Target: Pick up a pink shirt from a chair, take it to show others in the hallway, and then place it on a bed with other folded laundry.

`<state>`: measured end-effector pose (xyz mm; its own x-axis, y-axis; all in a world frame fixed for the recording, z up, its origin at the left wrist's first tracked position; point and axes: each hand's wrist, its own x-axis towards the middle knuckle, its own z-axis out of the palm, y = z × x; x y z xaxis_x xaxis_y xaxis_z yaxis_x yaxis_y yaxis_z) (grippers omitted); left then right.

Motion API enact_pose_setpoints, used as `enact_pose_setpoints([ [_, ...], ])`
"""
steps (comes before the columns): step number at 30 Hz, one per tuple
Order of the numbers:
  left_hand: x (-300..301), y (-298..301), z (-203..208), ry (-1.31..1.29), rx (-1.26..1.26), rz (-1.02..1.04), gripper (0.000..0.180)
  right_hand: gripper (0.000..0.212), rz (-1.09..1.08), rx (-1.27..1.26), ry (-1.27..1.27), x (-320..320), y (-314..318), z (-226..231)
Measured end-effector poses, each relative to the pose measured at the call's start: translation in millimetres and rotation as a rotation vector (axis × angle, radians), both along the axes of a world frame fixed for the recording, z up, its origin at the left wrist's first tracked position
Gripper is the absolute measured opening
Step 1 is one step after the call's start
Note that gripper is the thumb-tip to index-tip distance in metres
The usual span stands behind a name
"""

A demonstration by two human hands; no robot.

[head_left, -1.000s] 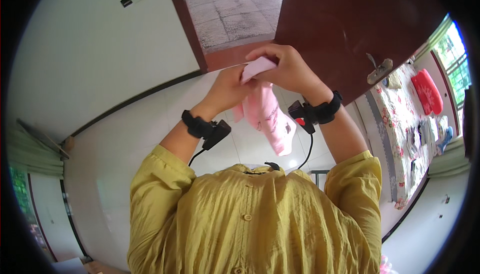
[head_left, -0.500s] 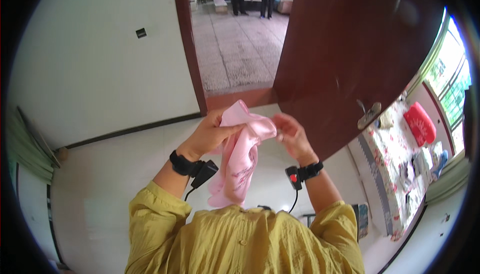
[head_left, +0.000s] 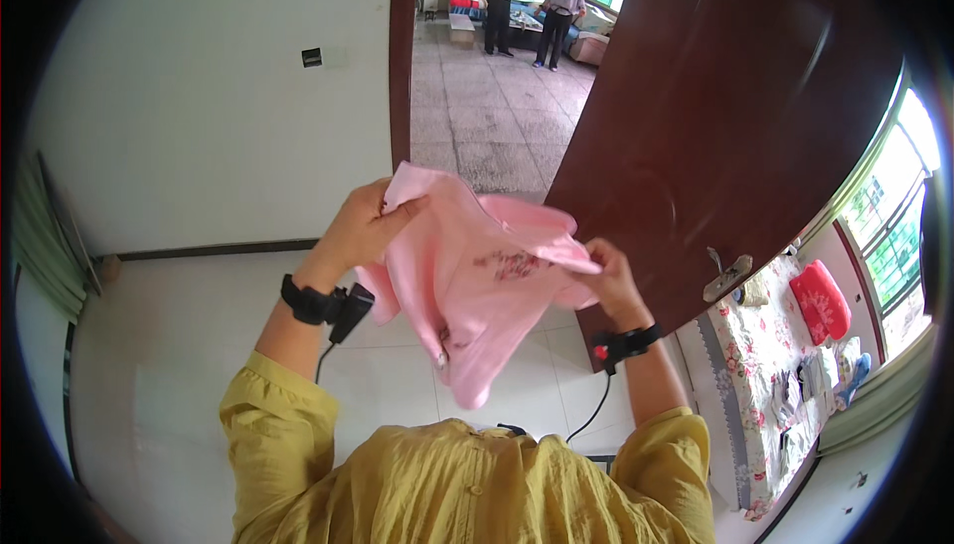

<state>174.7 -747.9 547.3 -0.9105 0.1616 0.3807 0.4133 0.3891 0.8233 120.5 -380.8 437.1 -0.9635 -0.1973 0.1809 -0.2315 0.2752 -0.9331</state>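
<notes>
"So, starting closest in, what do you see?"

"A mustard shirt [head_left: 467, 489] along the lower edge, sleeves reaching forward, and a black wrist device [head_left: 624, 343] on the right forearm, with another strapped to the left."

"And the fingers?"

"The left hand [head_left: 360, 231] pinches one upper corner of the pink cloth [head_left: 472, 281], thumb laid over the near face, fingers mostly hidden behind. The right hand [head_left: 614, 278] has thumb and fingers closed on the edge at the other side; exactly which fingertips press, I cannot tell."

"Where's the cloth, then?"

"In the air between both hands, in front of the chest and above the pale tiled floor [head_left: 229, 345], resting on nothing."

"How far opened out is it?"

"Partly, I'd judge. Two gripping points are found and the upper part is spread between them, with a reddish print showing. The lower part hangs bunched in folds, so smoothing those is what's left undone."

"Anything beyond?"

"To the right, a flowered bed [head_left: 735, 370] bearing a red cushion [head_left: 821, 299]; ahead, a dark brown door [head_left: 715, 127] standing open; farthest, past the doorway, two people [head_left: 501, 9] standing side by side."
</notes>
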Motion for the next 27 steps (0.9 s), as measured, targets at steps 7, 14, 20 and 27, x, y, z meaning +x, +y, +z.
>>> enact_pose_setpoints([
  [7,-27.9,-47.1,-38.9,0.093,-0.212,0.072,0.032,0.034,-0.005,0.191,0.143,29.5,-25.7,83.9],
  [14,-26.5,-50.5,-57.4,0.138,-0.171,0.06,0.032,0.038,-0.085,0.175,0.151,38.3,-8.6,85.0],
  [20,-36.8,-43.9,-64.0,0.105,-0.208,0.072,0.028,0.028,-0.072,0.084,0.145,37.4,-4.8,82.9],
  [27,-42.7,-42.7,-74.6,0.141,-0.203,0.047,0.023,0.025,-0.122,0.058,0.131,33.4,-9.8,81.4],
])
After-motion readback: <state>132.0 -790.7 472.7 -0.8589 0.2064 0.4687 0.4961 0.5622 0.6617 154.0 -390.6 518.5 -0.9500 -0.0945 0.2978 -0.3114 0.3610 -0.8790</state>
